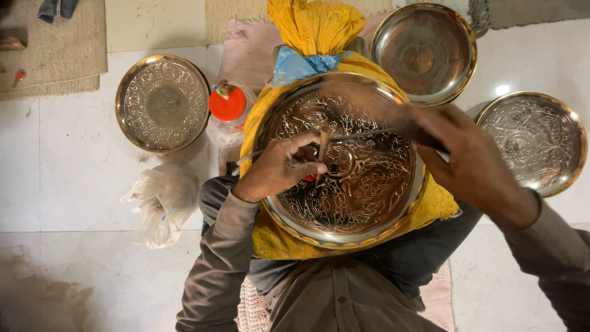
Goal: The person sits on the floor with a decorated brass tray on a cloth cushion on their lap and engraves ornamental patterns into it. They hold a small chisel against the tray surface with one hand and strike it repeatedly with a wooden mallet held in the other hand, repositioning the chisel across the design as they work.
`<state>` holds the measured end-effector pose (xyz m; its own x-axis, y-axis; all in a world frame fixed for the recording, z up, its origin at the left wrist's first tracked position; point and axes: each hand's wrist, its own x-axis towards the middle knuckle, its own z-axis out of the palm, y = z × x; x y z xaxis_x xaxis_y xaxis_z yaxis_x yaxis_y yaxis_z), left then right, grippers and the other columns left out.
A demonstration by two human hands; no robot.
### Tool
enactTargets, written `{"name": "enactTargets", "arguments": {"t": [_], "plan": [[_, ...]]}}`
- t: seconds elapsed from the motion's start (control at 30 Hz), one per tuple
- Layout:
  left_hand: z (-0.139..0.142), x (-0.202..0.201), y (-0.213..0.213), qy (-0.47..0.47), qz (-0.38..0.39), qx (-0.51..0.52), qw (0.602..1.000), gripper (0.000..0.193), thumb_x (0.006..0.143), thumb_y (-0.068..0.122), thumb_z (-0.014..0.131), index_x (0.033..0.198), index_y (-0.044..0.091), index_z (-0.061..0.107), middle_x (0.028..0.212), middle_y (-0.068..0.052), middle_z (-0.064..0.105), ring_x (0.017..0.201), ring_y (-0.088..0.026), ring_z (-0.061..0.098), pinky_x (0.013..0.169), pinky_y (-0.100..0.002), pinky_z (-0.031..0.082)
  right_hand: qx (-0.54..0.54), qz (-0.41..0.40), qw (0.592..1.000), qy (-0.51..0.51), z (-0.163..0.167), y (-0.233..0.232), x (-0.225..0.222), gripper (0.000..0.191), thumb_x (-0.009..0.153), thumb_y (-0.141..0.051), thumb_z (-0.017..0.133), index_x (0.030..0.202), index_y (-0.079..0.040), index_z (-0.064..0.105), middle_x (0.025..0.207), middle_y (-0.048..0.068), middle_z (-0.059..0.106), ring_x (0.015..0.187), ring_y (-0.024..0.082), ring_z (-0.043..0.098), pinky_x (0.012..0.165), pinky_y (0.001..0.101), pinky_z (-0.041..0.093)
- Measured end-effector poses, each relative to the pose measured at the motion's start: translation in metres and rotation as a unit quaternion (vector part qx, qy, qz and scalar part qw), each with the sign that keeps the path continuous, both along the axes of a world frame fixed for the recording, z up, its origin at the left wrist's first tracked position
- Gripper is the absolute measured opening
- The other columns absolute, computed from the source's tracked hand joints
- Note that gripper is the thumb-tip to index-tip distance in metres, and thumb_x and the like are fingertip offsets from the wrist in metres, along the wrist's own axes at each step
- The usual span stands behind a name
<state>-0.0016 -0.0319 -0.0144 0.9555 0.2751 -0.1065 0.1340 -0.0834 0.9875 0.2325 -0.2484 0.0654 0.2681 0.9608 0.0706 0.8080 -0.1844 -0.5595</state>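
- Fingers [304,154] of your left hand [276,169] pinch a small punch [323,142] upright on the engraved brass plate [362,203].
- Your right hand [458,154] is closed around a thin hammer handle [359,134] above that plate.
- That plate rests on a yellow cloth cushion [439,206] in your lap.
- Left of it stand an orange-capped bottle [228,106] and another engraved plate [163,102].

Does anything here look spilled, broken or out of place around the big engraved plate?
Nothing looks damaged or spilled. The engraved plate sits level on a yellow cloth cushion, the left hand steadies a small punch, and the right hand is blurred. A crumpled plastic bag lies loose on the floor.
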Motion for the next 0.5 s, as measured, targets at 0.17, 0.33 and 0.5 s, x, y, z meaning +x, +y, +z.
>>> {"name": "enactTargets", "arguments": {"t": [0.17,0.33,0.5], "plan": [[-0.0029,-0.002,0.0005,-0.031,-0.006,-0.02,0.999,0.049,0.094,0.007,0.076,0.139,0.002,0.058,0.116,0.001,0.068,0.088,-0.005,0.066,0.078,-0.024,0.058,0.032,-0.033,0.997,-0.069,0.0032,-0.0019,0.0025,0.061,0.093,-0.012,0.071,0.151,-0.009,0.05,0.115,0.018,0.061,0.093,0.03,0.064,0.075,0.0451,0.056],[-0.0064,-0.0021,0.0012,-0.022,-0.017,-0.048,0.998,0.049,0.094,0.007,0.077,0.14,0.004,0.059,0.111,-0.001,0.07,0.093,-0.005,0.066,0.079,-0.024,0.058,0.044,0.032,0.989,-0.138,0.001,-0.0004,0.0017,0.059,0.093,-0.011,0.067,0.15,-0.013,0.053,0.122,0.018,0.062,0.099,0.032,0.065,0.082,0.0462,0.058],[-0.0064,-0.0015,0.0014,-0.016,-0.005,0.008,1.0,0.047,0.092,0.009,0.08,0.135,0.003,0.062,0.109,-0.001,0.07,0.084,-0.006,0.063,0.069,-0.025,0.055,-0.055,0.035,0.975,-0.211,0.0003,0.0002,-0.0002,0.061,0.087,-0.008,0.072,0.145,-0.012,0.056,0.115,0.018,0.066,0.093,0.034,0.07,0.081,0.0478,0.061]]}}
